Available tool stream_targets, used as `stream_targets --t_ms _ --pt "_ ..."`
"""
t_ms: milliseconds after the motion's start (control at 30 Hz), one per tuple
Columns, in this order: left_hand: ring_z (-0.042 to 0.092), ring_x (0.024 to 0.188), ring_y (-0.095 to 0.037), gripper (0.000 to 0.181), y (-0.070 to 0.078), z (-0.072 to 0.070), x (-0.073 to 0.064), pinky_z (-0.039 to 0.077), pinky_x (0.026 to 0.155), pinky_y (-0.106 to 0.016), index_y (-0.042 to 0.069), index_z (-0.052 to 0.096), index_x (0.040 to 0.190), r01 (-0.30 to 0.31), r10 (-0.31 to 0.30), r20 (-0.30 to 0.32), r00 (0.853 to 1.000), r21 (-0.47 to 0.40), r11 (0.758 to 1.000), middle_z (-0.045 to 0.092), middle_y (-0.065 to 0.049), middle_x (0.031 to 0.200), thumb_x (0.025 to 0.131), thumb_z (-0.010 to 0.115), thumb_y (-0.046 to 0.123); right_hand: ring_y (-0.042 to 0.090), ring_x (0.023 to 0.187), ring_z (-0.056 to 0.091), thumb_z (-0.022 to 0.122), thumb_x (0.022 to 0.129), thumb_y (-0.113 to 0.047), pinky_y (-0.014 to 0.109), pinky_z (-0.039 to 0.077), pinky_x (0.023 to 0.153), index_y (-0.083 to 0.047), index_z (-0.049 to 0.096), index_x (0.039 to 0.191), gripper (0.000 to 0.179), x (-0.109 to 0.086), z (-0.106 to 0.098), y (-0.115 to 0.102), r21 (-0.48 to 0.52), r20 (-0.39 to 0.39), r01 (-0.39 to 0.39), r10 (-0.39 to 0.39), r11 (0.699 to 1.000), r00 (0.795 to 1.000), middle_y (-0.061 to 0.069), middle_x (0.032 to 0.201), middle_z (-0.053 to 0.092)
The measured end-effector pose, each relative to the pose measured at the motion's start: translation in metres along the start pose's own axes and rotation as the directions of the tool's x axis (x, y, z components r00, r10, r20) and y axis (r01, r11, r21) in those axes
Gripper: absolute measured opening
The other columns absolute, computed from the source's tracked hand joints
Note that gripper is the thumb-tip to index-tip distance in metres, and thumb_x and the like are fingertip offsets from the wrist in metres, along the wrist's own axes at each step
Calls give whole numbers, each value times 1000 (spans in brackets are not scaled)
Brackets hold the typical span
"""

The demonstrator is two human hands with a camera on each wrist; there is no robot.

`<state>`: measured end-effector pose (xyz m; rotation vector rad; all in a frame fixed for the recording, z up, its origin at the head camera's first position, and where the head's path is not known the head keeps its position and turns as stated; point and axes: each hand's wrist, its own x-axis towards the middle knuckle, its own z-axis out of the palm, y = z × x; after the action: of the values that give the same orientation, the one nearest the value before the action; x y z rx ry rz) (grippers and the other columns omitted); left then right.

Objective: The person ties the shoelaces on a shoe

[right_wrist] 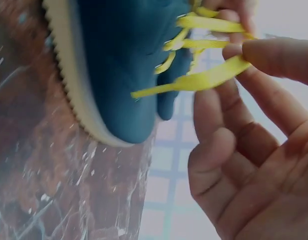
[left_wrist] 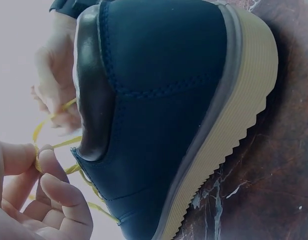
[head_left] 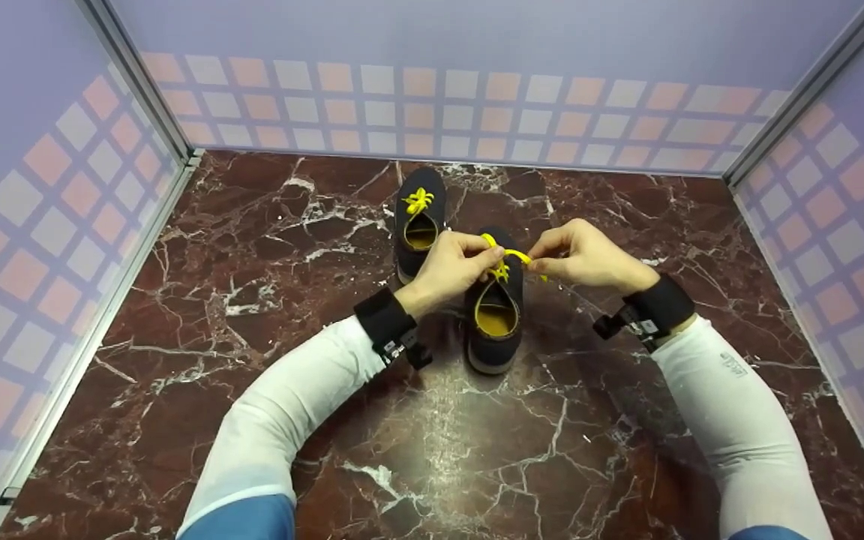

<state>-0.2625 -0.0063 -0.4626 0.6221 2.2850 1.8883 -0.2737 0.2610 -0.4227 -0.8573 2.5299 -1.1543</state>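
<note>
A dark shoe (head_left: 493,346) with a yellow inside and a pale ridged sole (left_wrist: 253,75) stands upright, its toe pointing away from me. Over its laces, my left hand (head_left: 456,264) pinches a yellow shoelace (left_wrist: 38,150) between thumb and fingers. My right hand (head_left: 580,256), just to the right of the shoe, pinches another stretch of yellow lace (right_wrist: 211,76), with the loose end hanging past its fingertips. Between both hands the lace spans a short arc. Farther back on the left is the matching shoe (head_left: 404,199), its yellow laces (head_left: 418,200) tied in a bow.
Both shoes stand on a dark red marbled surface (head_left: 432,442) with white veins. Panels with pink and white squares enclose it: a back wall (head_left: 462,97), a left wall (head_left: 34,202) and a right wall (head_left: 844,172). Metal strips run along the corners.
</note>
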Motion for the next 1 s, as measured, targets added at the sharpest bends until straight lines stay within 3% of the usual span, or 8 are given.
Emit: stream_targets --t_ms 167,300,433,567,733,900,1000 --pt "62 63 -7 24 2 0 1 54 64 -18 -4 85 95 14 -14 -8 1000 -36 999 73 -4 75 108 74 13 3 55 61 79 103 -8 19 48 51 3 86 106 13 -2 1 -11 153 32 -5 0 988 999 -3 75 79" --pt "61 61 -4 25 3 1 2 52 62 -17 -6 85 99 27 -28 -15 1000 -28 999 71 2 70 107 75 15 -1 56 59 81 99 -2 16 46 51 5 85 105 10 0 7 -16 181 -25 32 -28 983 999 -11 80 81" --pt "61 61 -6 26 4 2 3 50 60 -17 -8 85 102 35 -36 -25 999 -17 999 68 5 67 107 76 17 0 63 68 82 94 5 15 53 56 6 84 102 7 1 15 -20 192 -130 93 -68 977 989 -5 86 84" --pt "64 61 -8 23 5 2 4 57 64 -22 -6 86 104 45 -47 -38 998 -48 998 75 -2 73 106 76 14 6 68 76 83 93 7 16 58 60 7 84 99 7 1 23 -21 202 -217 144 -99 969 971 11 87 85" --pt "67 62 -7 19 6 2 4 64 70 -32 -3 87 109 74 -80 -40 996 -125 989 80 -1 82 107 76 11 4 67 74 82 91 10 15 56 58 3 84 96 9 2 33 -20 107 -301 224 -183 969 936 20 85 83" --pt "65 61 -7 18 6 2 3 59 65 -22 -4 87 107 70 -77 -44 996 -143 987 76 8 75 106 76 10 2 67 68 82 83 15 13 55 59 -2 84 91 19 5 43 -16 -25 -364 305 -293 952 884 12 81 81" --pt "62 60 -6 19 5 3 3 54 62 -19 -5 86 103 64 -71 -51 996 -131 989 72 8 71 106 76 11 6 68 69 83 81 13 13 56 62 -2 82 88 17 8 50 -12 -96 -367 303 -316 948 875 10 80 81"
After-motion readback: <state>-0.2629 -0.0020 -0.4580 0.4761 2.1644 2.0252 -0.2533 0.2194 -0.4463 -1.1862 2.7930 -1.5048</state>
